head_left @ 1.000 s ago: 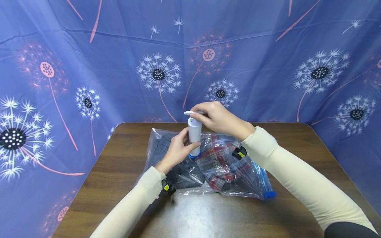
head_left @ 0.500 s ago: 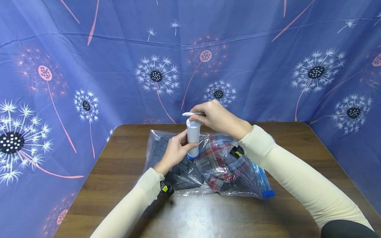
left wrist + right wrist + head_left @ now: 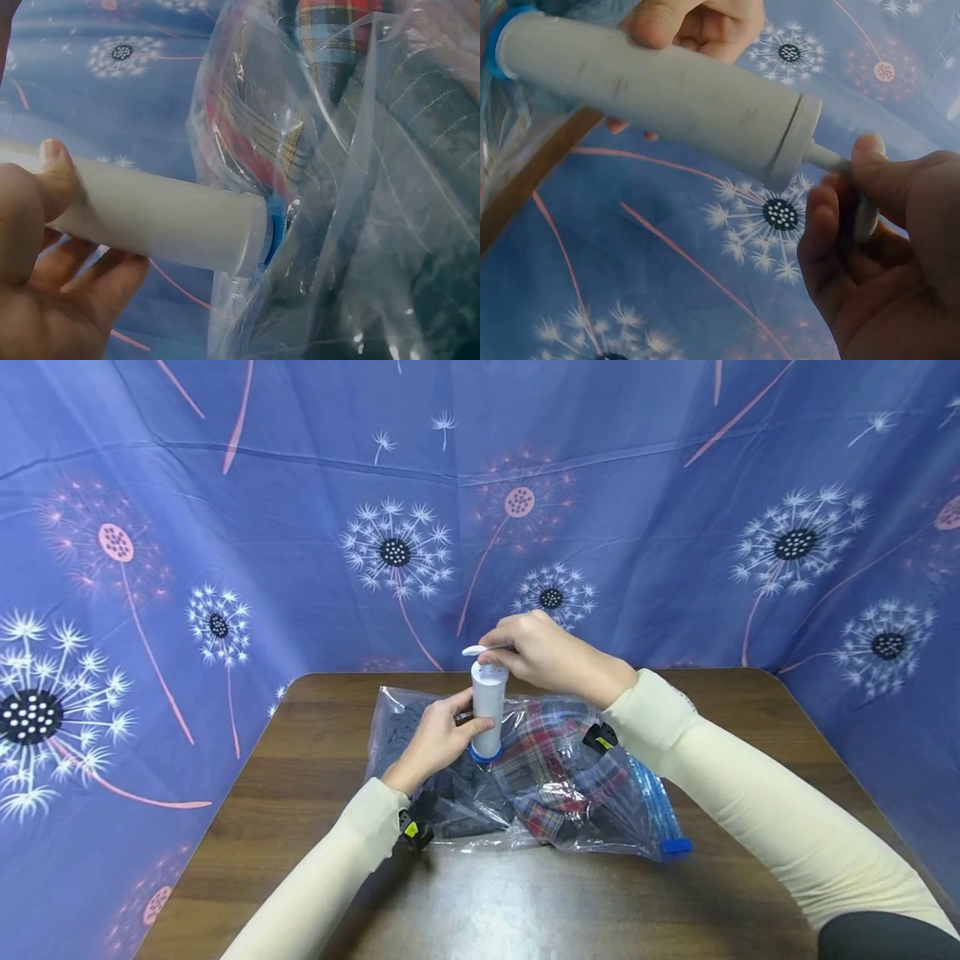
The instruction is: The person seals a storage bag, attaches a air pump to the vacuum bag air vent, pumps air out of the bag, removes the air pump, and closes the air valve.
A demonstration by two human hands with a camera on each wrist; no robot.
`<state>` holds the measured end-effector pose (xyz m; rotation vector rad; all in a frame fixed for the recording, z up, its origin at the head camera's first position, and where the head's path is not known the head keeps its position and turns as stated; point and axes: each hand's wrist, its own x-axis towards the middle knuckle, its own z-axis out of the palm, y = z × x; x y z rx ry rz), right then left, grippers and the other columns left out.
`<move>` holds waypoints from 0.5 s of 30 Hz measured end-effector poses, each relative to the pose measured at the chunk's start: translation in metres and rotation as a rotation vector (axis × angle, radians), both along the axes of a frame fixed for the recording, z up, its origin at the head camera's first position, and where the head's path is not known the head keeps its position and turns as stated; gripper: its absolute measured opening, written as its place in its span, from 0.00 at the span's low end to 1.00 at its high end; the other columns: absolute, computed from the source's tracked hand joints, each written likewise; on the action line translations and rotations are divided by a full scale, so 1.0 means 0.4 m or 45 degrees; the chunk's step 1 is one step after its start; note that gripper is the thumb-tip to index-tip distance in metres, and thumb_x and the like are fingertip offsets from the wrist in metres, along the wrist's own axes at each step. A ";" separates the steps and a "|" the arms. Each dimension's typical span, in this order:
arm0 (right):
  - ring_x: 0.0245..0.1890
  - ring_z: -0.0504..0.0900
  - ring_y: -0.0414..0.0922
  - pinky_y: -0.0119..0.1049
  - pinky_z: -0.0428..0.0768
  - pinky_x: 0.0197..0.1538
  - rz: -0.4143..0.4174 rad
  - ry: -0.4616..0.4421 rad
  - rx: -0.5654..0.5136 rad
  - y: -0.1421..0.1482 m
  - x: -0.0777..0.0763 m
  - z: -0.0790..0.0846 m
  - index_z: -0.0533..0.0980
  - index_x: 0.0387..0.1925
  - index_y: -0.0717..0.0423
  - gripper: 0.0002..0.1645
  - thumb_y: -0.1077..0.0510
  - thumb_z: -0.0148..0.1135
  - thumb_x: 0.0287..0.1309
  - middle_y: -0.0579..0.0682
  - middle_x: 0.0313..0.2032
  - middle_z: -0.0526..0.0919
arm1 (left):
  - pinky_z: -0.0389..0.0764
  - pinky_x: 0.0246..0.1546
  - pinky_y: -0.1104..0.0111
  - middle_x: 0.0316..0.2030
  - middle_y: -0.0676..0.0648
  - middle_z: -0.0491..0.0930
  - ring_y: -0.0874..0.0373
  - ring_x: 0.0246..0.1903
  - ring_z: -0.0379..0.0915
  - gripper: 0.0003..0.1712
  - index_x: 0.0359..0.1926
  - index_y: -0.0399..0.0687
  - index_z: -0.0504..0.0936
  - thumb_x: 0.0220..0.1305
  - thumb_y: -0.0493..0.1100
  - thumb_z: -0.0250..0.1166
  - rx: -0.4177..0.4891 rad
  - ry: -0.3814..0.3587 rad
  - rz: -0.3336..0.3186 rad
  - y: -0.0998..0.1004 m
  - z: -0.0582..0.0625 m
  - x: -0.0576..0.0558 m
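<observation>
A white hand pump (image 3: 488,700) stands nearly upright on the blue valve ring (image 3: 483,758) of a clear vacuum storage bag (image 3: 480,842). My left hand (image 3: 437,739) grips the pump's lower barrel, thumb in front and fingers behind. Above the barrel my right hand (image 3: 551,658) holds the pump's white handle (image 3: 474,651) with curled fingers and thumb. From the right wrist view, a short length of the plunger rod (image 3: 829,157) shows between barrel and handle. Plaid cloth (image 3: 555,752) fills the bag's right side, dark grey cloth (image 3: 420,187) its left.
A blue zip slider (image 3: 677,847) sits at the bag's front right corner, at the end of the blue zip strip (image 3: 652,797). The bag lies on a brown wooden table (image 3: 285,785). Behind and beside it hangs a blue dandelion-print curtain (image 3: 300,485).
The pump's top has straightened slightly, and my left thumb reaches less far across the barrel. Both hands keep their holds on it. The head view has shifted a little.
</observation>
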<state>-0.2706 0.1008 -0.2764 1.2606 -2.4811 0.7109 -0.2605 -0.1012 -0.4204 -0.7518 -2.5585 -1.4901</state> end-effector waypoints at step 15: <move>0.33 0.85 0.45 0.37 0.85 0.36 -0.058 0.038 -0.031 -0.005 0.005 0.012 0.87 0.41 0.62 0.08 0.61 0.71 0.63 0.54 0.36 0.89 | 0.87 0.49 0.60 0.47 0.42 0.89 0.51 0.46 0.88 0.29 0.59 0.43 0.83 0.57 0.44 0.79 0.083 0.039 0.166 -0.002 -0.004 0.006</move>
